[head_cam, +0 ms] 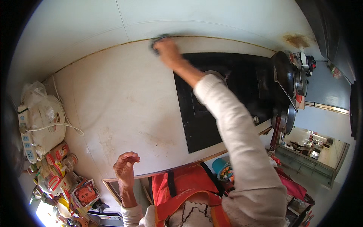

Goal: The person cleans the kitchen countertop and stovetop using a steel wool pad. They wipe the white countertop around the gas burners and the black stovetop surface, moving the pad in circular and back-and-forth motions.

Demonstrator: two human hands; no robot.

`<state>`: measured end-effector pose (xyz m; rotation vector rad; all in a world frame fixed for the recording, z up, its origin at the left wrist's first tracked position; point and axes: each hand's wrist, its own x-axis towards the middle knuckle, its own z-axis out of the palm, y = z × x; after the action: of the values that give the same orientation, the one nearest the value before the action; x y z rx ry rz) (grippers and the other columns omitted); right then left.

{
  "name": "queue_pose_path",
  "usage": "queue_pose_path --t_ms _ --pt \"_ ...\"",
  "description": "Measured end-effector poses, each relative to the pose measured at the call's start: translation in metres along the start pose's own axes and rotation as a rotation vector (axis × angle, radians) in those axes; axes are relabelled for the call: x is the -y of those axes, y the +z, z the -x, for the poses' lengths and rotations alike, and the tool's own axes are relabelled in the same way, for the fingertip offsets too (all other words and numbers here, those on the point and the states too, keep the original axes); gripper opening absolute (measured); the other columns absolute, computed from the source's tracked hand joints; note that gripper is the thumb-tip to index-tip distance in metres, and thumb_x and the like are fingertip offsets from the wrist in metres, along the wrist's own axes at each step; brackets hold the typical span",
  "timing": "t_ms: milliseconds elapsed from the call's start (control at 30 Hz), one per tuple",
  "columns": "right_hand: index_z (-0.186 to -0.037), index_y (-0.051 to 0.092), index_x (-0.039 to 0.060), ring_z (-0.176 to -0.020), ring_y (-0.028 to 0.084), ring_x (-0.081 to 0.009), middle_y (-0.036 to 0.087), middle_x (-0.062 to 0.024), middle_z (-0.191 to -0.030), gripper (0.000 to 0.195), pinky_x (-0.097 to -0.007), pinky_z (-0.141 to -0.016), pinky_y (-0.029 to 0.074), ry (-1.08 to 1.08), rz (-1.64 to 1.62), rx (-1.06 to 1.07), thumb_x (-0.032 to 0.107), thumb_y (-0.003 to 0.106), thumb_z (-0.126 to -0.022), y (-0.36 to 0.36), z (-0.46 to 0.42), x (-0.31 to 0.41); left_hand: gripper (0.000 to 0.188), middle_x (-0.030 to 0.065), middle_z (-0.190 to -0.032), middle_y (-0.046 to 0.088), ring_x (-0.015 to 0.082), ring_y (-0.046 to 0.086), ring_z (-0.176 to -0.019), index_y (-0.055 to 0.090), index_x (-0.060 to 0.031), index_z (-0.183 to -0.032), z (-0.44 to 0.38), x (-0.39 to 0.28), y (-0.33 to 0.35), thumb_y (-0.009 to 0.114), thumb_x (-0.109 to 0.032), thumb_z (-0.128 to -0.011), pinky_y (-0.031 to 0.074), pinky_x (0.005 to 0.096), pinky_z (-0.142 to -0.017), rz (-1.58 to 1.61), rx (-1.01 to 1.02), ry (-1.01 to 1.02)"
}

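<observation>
Stretched far forward, my right hand [168, 51] grips a dark cloth or scrubbing pad [156, 44], blurred, where the white countertop [119, 93] meets the wall. That hand is just beyond the far left corner of a black glass cooktop [198, 136], and my forearm passes over the cooktop. My left hand [126, 166] is near the counter's front edge, fingers loosely curled and apart, holding nothing. Brownish stains [158, 139] mark the counter in front of me. A yellowish seam [110, 46] runs along the foot of the wall.
On the left are a white appliance [58, 133] under clear plastic, a power strip [27, 139] with a looping cord, and jars [58, 151]. A wok [285, 73] with a ladle and several pans [289, 119] line the right side. A teal bin [219, 166] stands below the counter's front edge.
</observation>
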<state>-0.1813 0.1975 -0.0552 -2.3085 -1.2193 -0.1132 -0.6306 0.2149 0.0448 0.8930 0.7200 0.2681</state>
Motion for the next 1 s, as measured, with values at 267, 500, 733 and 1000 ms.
queue_pose_path --t_ms 267,500,733,1000 --pt "-0.089 0.071 0.0073 -0.093 0.060 -0.0306 0.064 -0.0133 -0.091 0.025 -0.0416 -0.079 0.050 -0.208 -0.189 0.065 -0.008 0.056 -0.077 -0.022 -0.015 0.022 0.042 0.0131 -0.101 0.066 0.0227 0.063 -0.089 0.061 0.0036 -0.110 0.016 -0.016 -0.017 0.072 -0.028 -0.084 0.049 0.0358 -0.081 -0.048 -0.121 0.033" --pt "-0.090 0.074 0.0126 -0.098 0.062 -0.0340 0.067 -0.0129 -0.097 0.023 -0.0433 -0.086 0.050 0.487 0.483 -0.055 -0.002 0.067 -0.073 -0.210 0.059 -0.220 0.044 0.0131 -0.101 0.065 0.0219 0.062 -0.089 0.060 0.0034 -0.108 -0.002 0.002 0.004 0.071 -0.032 -0.085 0.048 0.0346 -0.080 -0.077 -0.047 -0.032" --pt "-0.095 0.073 0.0070 -0.100 0.061 -0.0404 0.067 -0.0160 -0.105 0.018 -0.0474 -0.083 0.055 0.725 0.899 -0.192 0.007 0.058 -0.086 -0.228 0.094 -0.321 0.044 0.0131 -0.094 0.065 0.0219 0.062 -0.083 0.061 0.0044 -0.104 -0.010 0.008 0.022 0.071 -0.033 -0.085 0.050 0.0353 -0.077 -0.204 -0.126 -0.110" --pt "-0.093 0.073 0.0064 -0.097 0.064 -0.0383 0.068 -0.0183 -0.101 0.017 -0.0452 -0.086 0.052 0.708 0.608 -0.183 0.004 0.060 -0.081 -0.216 0.121 -0.344 0.041 0.0143 -0.094 0.066 0.0233 0.064 -0.083 0.061 0.0054 -0.106 -0.014 0.013 0.024 0.070 -0.029 -0.085 0.051 0.0360 -0.077 -0.220 -0.132 -0.201"
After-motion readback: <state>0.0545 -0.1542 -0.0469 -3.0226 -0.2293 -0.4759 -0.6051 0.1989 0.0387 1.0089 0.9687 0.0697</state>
